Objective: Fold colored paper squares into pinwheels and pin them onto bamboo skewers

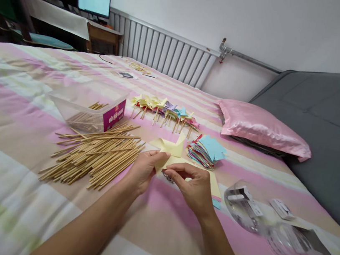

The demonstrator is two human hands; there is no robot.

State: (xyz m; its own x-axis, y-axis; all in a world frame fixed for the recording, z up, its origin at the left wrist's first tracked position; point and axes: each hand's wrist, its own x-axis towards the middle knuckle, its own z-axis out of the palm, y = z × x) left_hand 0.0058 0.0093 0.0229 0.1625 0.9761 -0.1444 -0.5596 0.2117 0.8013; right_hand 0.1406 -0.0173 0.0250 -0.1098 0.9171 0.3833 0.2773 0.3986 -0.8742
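On the bed (19,93) | left hand (143,168) and right hand (191,185) both pinched yellow paper (170,148) | sticks (96,153) beside.

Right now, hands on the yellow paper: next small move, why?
Probably hold the pinch with the right hand and reach the left hand to the stick pile beside it: the yellow pinwheel is folded but has no stick.

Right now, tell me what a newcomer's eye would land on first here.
The left hand and right hand pinch a yellow paper at centre, over the striped bed. Left of them sprawls a pile of sticks; behind lie a row of pinwheels and a paper stack, with a pink pillow at right.
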